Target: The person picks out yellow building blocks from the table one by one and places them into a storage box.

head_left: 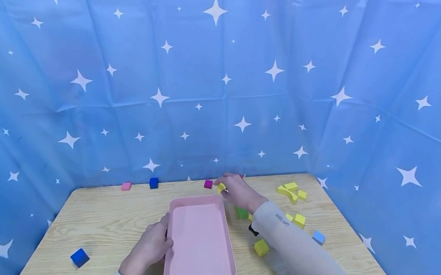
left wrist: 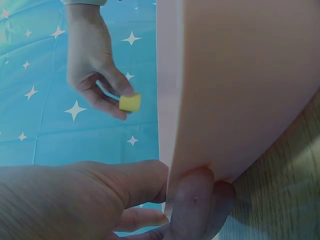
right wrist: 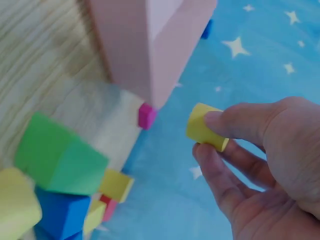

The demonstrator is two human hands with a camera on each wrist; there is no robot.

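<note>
Between thumb and fingertips, my right hand (head_left: pixel 239 190) pinches a small yellow block (right wrist: pixel 204 126) with a rounded side. It is held up near the far right corner of a pink tray (head_left: pixel 230 244), which has low walls and nothing inside. At the tray's left side, my left hand (head_left: pixel 151 242) grips the wall, its thumb at the rim and fingertips against the outer face in the left wrist view. A green block (right wrist: pixel 60 155) and a blue block (right wrist: pixel 62 212) lie to the tray's right, partly behind the right arm in the head view.
Several yellow blocks (head_left: pixel 299 220) lie on the right, with a light blue block (head_left: pixel 318 237) nearby. Along the back edge are a pink block (head_left: pixel 126 187), a dark blue block (head_left: pixel 154 183) and a magenta block (head_left: pixel 208 184). Another blue block (head_left: pixel 80 257) sits far left. A starry blue curtain (head_left: pixel 197 68) surrounds the table.
</note>
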